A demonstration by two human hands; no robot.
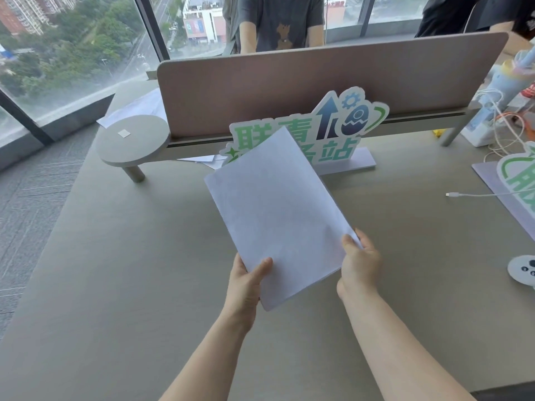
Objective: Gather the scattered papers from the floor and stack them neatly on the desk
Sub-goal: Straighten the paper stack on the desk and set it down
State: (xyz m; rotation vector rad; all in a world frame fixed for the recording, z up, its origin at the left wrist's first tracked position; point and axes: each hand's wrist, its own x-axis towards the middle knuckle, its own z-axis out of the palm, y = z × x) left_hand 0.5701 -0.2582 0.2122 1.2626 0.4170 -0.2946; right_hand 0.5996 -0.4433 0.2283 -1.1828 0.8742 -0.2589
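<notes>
Above the tabletop point(144, 270), I am gripping the paper stack point(278, 209) at its near edge, thumbs on top: left hand point(246, 285) at one corner, right hand point(360, 264) at the other. Gathering appears complete; I am judging the next move as lowering and squaring. The stack is hiding my underside fingers, and the sheet count is unclear.
</notes>
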